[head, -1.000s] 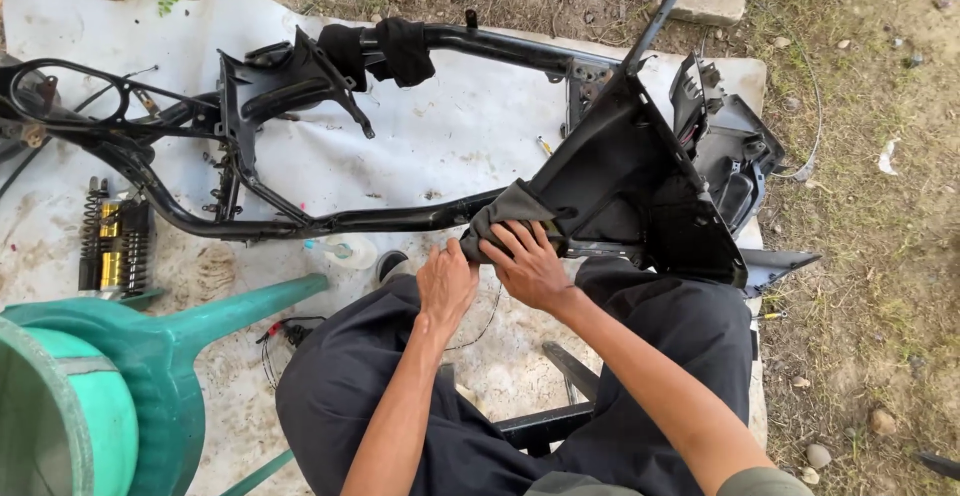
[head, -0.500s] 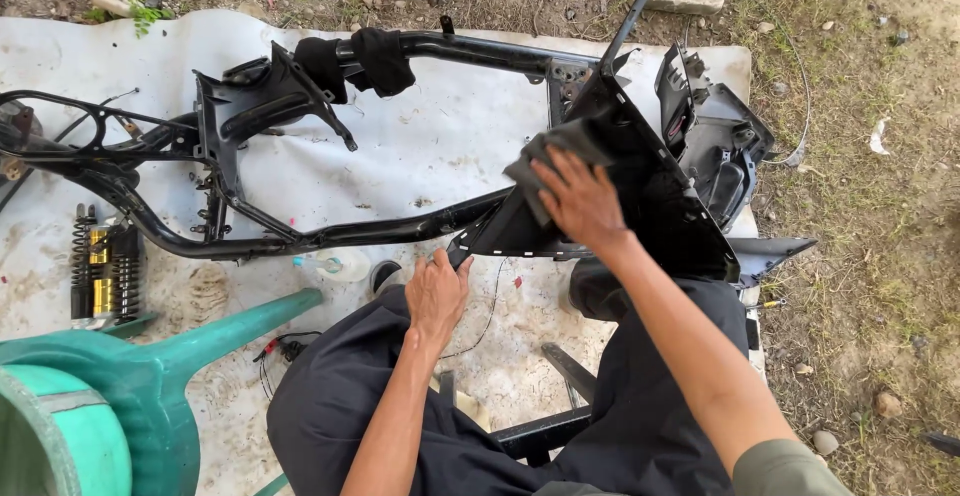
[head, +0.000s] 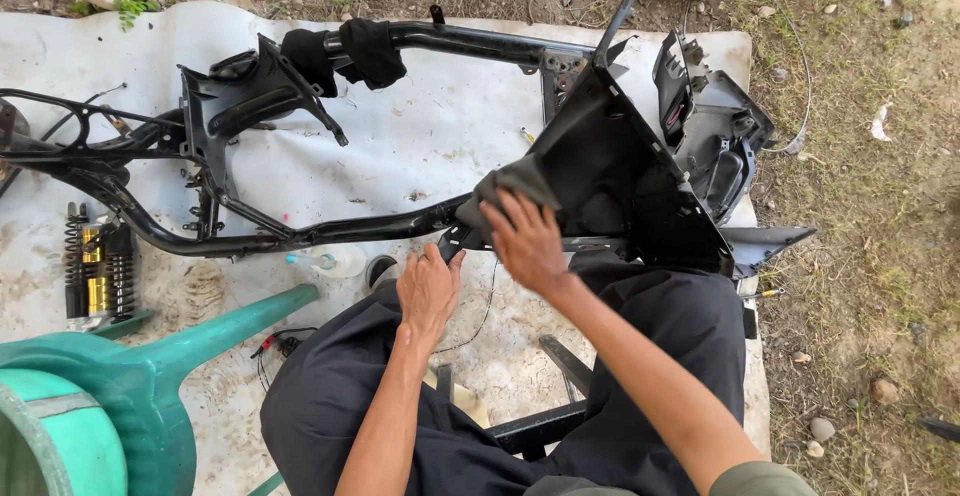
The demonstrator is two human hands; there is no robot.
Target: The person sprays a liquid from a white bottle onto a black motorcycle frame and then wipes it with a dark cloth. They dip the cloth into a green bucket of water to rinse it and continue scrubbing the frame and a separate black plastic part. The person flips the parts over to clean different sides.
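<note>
Pressing a grey rag (head: 515,184) flat against the black panel (head: 620,171), the right hand (head: 528,241) has its fingers spread over the cloth, holding it to the panel's lower left edge. The left hand (head: 428,291) sits just below and left of the panel, its fingers clenched around the end of the black frame (head: 300,236) where the tube meets the panel. The frame lies on a white sheet (head: 440,136) and stretches left from the panel, with a dark cloth (head: 350,51) wrapped round its upper bar. Right of the panel, touching it, stands a second black plastic part (head: 720,141), and a grey piece (head: 765,244) juts out beneath. Far left of the panel, a shock absorber (head: 98,268) with a yellow body lies beside the frame's lower tube. A green plastic chair (head: 110,396) fills the lower left corner, one leg pointing toward the panel. Thin wires (head: 285,341) lie near that leg. The person's black trousers (head: 640,326) crowd the space under the panel, hiding part of the sheet. Grass (head: 880,206) borders the sheet on the right.
</note>
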